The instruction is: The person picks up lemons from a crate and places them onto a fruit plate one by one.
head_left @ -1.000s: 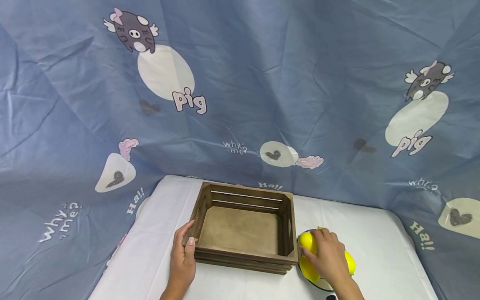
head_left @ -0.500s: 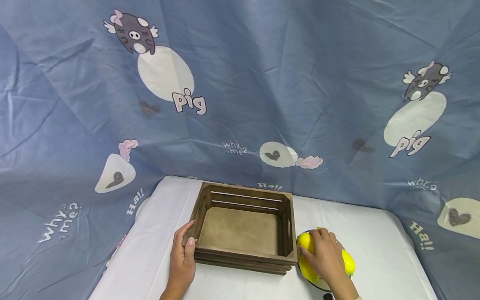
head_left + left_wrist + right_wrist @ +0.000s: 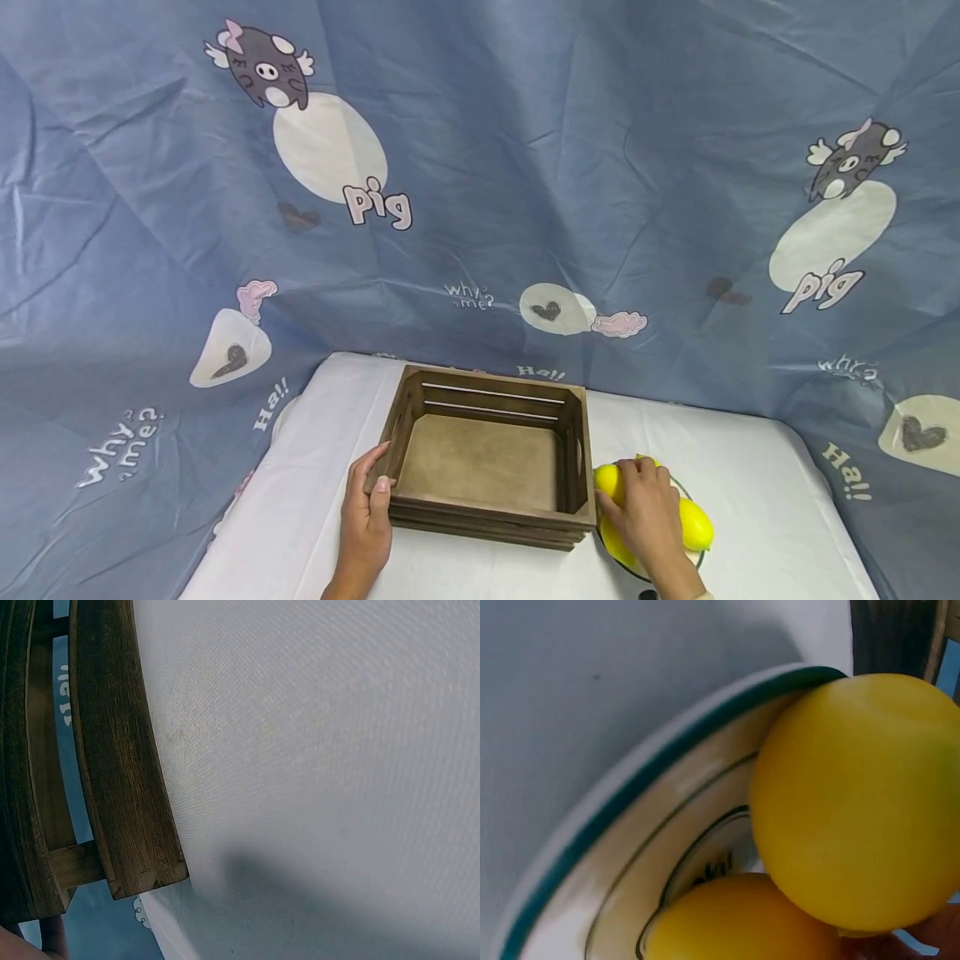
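Observation:
My left hand grips the left end of a brown slatted wooden crate, its thumb at the near left corner. In the left wrist view the crate's dark slats run down the left side, with a bit of the hand at the lower corner. My right hand holds a yellow lemon between thumb and fingers, over a round plate with a green rim. Another lemon lies at the plate's right side, and one more lemon shows below the hand. The hand hides part of the plate.
Crate and plate stand side by side on a white-covered table. A blue printed cloth hangs behind and around it. A small black object shows at the bottom edge by the right wrist.
My right hand has shifted slightly left, keeping its hold on the lemon, and more of the right-hand lemon shows. The left hand and the crate have stayed put.

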A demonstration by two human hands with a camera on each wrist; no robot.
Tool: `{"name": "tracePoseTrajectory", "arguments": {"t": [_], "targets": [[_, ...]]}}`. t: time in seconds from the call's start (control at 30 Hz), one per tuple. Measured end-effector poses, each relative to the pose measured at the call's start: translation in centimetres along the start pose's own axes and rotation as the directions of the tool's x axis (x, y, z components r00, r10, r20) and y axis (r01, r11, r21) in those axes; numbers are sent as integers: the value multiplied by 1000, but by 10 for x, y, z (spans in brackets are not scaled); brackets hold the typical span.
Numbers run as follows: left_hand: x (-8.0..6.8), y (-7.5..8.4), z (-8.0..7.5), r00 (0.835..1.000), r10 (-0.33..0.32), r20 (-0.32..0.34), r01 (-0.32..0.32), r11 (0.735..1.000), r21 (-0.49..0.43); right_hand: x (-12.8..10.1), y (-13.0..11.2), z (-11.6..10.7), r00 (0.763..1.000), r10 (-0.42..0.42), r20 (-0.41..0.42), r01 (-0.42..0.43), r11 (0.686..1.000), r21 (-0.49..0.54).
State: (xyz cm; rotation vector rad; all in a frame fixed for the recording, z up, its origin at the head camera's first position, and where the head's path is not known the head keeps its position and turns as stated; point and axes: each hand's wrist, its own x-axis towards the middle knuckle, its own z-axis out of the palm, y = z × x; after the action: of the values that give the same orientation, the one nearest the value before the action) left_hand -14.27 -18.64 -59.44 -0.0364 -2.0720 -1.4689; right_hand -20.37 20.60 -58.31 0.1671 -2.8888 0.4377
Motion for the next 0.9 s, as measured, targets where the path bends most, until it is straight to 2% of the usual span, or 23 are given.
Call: {"name": "tracePoseTrajectory", "arguments": {"t": [0.6,0.9], "targets": [[-2,-1,0,1000,-13,-7,13,1000,8,-1,1,6,1000,-9,-9,8,1000,-15],[-1,0,-2,1000,-25,19,25,1000,11,0,5,-7,998,29,-58,-26,998,65]]}}
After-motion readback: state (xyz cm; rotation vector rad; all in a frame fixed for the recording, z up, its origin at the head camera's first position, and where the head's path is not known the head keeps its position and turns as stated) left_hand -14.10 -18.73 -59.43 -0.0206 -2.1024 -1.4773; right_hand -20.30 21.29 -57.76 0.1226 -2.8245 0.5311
